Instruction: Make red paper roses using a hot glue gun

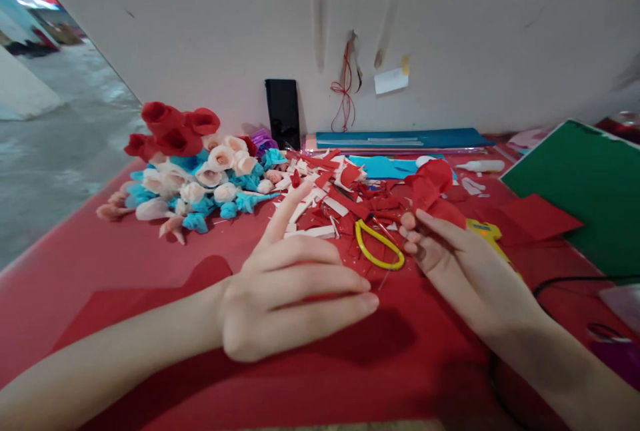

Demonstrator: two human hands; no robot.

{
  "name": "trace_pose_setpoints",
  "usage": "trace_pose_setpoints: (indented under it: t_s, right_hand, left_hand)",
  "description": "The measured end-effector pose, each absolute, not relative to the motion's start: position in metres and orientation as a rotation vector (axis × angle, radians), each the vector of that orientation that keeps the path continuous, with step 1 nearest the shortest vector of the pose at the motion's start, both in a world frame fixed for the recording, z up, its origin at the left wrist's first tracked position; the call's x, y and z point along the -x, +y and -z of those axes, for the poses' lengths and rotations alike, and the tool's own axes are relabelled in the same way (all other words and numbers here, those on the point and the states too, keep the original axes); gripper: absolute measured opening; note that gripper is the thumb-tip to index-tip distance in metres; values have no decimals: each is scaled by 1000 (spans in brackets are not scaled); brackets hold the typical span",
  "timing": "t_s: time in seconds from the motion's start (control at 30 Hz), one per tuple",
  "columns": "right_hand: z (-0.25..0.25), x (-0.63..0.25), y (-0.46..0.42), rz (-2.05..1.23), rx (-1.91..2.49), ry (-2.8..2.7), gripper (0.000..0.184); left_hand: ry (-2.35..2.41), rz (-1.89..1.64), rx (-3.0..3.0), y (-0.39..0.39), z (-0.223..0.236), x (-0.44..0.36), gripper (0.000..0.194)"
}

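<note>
My right hand (465, 264) pinches a red crepe paper flower (430, 184) between thumb and fingers, its petals standing above the fingertips. Below the fingers a thin wire stem (387, 274) slants down to the left. My left hand (295, 291) is held over the table with its fingers stretched out, the index finger raised apart from the others. A small red piece (296, 179) shows at that fingertip; whether it touches the finger I cannot tell. Between the hands lie scissors with a yellow handle (380, 246), their blades hidden among scraps. A yellow glue gun (483, 228) is partly behind my right hand.
Finished paper flowers (210, 174) are heaped at the back left. Red and white paper scraps (325, 198) cover the middle. A black phone (283, 111) leans on the wall beside blue paper sheets (400, 138). A green board (580, 184) and black cable (565, 280) lie right.
</note>
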State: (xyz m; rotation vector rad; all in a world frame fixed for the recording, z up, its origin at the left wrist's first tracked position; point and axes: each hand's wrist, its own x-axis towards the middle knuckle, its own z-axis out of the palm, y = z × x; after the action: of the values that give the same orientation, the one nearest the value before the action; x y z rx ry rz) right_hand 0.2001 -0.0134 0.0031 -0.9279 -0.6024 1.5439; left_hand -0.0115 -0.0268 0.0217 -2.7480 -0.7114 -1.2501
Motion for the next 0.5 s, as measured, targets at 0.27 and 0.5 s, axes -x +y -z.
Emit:
trace_pose_setpoints:
  t_s: [0.27,0.5]
  right_hand:
    - [1,-199,-10,-1549,933,-638,7]
    - [4,-193,-14,-1577,1022,-947,17]
  left_hand:
    - [-558,1400,2742,17,-23,15,9]
    - [-1219,885,2872,71,7,32,26]
